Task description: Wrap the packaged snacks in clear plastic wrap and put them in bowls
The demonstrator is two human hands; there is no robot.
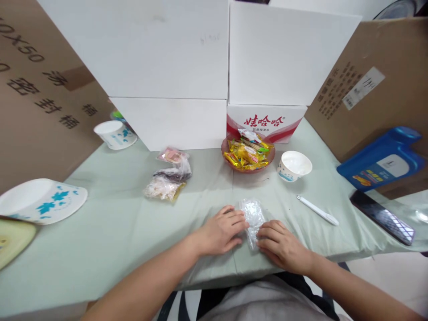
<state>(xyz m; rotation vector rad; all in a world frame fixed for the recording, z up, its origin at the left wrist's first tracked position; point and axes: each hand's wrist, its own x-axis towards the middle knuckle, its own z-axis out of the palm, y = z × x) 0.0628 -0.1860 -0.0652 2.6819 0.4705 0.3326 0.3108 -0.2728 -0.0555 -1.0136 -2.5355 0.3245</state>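
Observation:
A crinkled clear plastic packet (253, 216) lies on the table near its front edge, between my two hands. My left hand (224, 229) rests on the left side with its fingers stretched, fingertips touching the packet's edge and the thumb apart. On the other side, my right hand (282, 245) has its fingers curled over the packet's right edge, with the thumb partly hidden. Glare on the plastic hides what is inside, if anything. Behind it stands a reddish glass bowl (247, 168) heaped with yellow-wrapped sweets.
To the right are a paper bowl (290, 173), a white pen (317, 210), a phone (383, 216) and a blue bottle (381, 160). Several small plastic bags (172, 176) lie left of centre. Two paper bowls stand farther left. White boxes (170, 122) wall off the back; brown cartons (364, 93) flank the sides.

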